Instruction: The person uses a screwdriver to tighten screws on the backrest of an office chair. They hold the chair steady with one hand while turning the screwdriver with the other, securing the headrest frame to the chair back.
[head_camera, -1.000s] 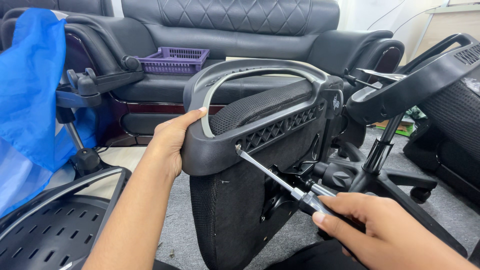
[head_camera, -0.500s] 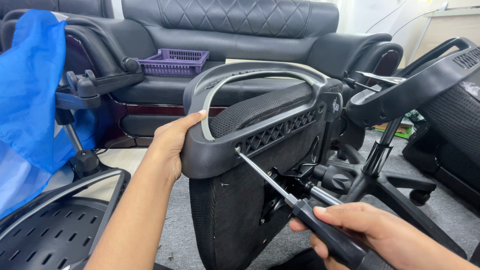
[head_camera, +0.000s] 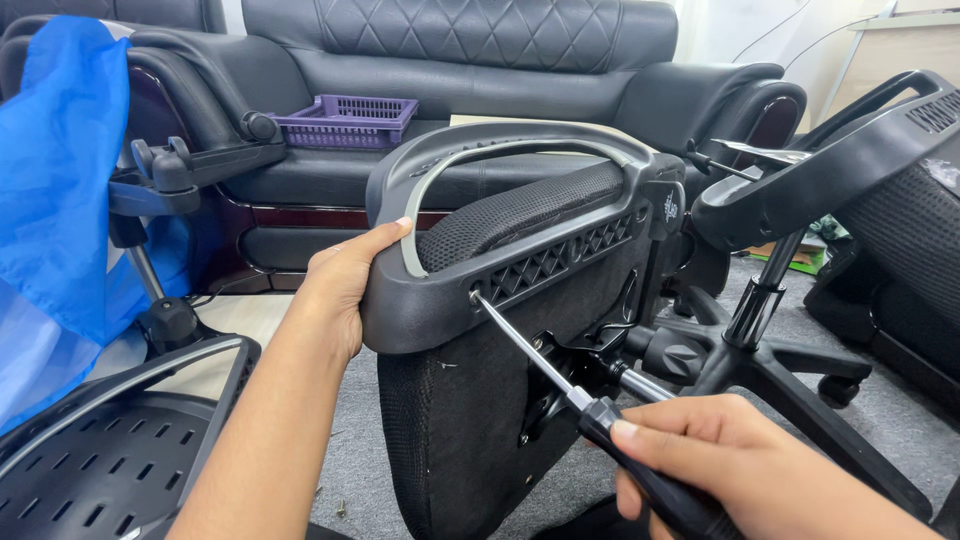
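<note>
An upturned black office chair seat with a mesh cushion and a black plastic frame (head_camera: 520, 255) fills the middle of the view. My left hand (head_camera: 345, 280) grips the frame's left corner and steadies it. My right hand (head_camera: 740, 470) is closed on the black handle of a screwdriver (head_camera: 560, 385). The metal shaft runs up and left, and its tip sits at a screw point on the frame's lower left edge. The chair's mechanism (head_camera: 580, 365) and lever show under the seat.
A black leather sofa (head_camera: 450, 60) stands behind, with a purple basket (head_camera: 347, 118) on it. Blue plastic wrap (head_camera: 55, 190) covers a chair at left. Another mesh chair back (head_camera: 100, 460) lies bottom left, and a chair base (head_camera: 790, 370) and seat at right.
My right hand has shifted slightly on the screwdriver handle while the tip stays at the same screw point. My left hand keeps its hold on the frame.
</note>
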